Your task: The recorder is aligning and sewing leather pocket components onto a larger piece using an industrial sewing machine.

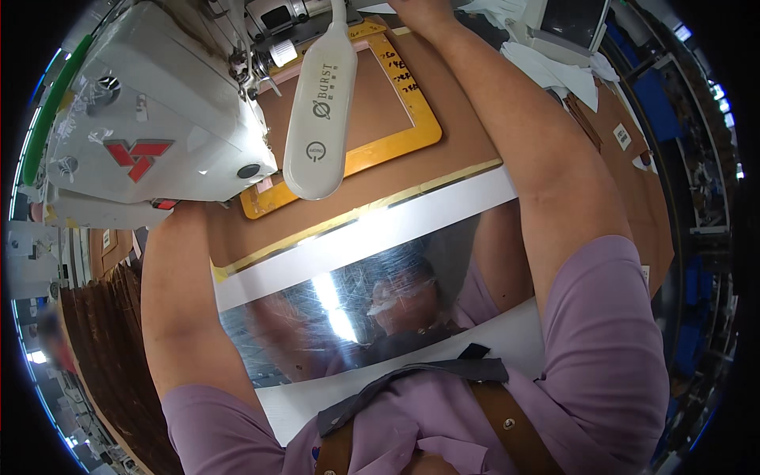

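My left forearm (186, 293) reaches up under a white machine head (111, 134), which hides my left hand. My right hand (416, 12) is at the top edge, beyond the orange frame, its fingers cut off or too small to read. The orange frame (427, 127) has handwritten marks and a pink inner border, and lies on a brown board (467, 111) edged with yellow tape. An elongated white lamp (317, 134) hangs over the frame. Between my arms are a white strip (491, 186) and a scratched, mirror-like metal plate (269, 348).
A small screen (562, 24) and crumpled white sheets (554, 67) sit at the back right, beside more brown boards (625, 182). Dark brown stacked material (103, 332) stands at the left. Blue bins (657, 103) line the far right. A blurred figure (55, 340) is at the far left.
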Demonstrator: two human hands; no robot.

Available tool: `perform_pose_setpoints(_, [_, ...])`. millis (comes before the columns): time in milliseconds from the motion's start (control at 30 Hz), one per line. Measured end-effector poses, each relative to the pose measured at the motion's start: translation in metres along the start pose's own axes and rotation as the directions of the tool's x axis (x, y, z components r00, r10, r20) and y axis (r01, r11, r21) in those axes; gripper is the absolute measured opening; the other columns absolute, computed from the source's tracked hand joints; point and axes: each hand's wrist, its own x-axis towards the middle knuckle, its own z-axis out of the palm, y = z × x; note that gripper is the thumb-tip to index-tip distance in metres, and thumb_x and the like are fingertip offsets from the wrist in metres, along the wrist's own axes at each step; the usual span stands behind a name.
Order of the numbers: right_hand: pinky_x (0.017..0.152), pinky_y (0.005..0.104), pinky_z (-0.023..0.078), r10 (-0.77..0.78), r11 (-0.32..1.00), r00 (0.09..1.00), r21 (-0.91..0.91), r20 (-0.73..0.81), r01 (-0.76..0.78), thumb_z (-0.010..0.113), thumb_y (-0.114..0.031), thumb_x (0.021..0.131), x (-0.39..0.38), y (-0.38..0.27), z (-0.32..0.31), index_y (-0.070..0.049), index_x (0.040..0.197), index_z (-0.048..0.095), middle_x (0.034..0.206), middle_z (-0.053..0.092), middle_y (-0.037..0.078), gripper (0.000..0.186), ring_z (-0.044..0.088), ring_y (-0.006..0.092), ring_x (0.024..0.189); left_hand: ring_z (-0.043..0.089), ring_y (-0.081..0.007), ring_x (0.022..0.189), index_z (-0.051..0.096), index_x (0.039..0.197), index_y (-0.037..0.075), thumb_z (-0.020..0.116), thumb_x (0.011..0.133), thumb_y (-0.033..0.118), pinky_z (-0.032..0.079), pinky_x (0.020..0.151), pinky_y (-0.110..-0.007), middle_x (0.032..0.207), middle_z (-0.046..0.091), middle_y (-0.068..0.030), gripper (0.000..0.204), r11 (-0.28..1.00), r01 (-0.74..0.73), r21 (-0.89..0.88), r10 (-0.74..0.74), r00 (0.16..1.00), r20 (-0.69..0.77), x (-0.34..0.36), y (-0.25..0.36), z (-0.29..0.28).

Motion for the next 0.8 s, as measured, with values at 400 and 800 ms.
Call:
perform_pose_setpoints(400, [0.092, 0.0374, 0.055, 0.105, 0.988, 0.874, -0.146, 0.474, -0.039, 0.071, -0.048, 0.09, -0.071, 0.031, -0.12, -0.009, 0.129, 0.069, 0.117, 0.071, 0.016, 0.056, 0.069, 0.0277, 0.104, 0.054, -0.0353, 0.132, 0.06, 0.136, 0.0, 0.07, 0.094, 0.03, 0.038, 0.111, -0.046, 0.142, 0.059, -0.0182, 0.052, 0.996, 0.016, 0.089, -0.023, 0.997, 0.074, -0.119, 0.009, -0.085])
perform_pose_setpoints(800, [0.087, 0.0389, 0.055, 0.129, 0.98, 0.918, -0.191, 0.374, -0.059, 0.074, -0.04, 0.089, -0.055, 0.004, -0.089, -0.009, 0.118, 0.068, 0.109, 0.073, 0.004, 0.043, 0.071, 0.0253, 0.096, 0.03, -0.0306, 0.153, 0.043, 0.153, 0.006, 0.052, 0.101, 0.049, 0.014, 0.124, -0.053, 0.161, 0.039, -0.016, 0.068, 0.963, -0.084, 0.257, 0.025, 0.974, 0.224, -0.15, 0.026, -0.07])
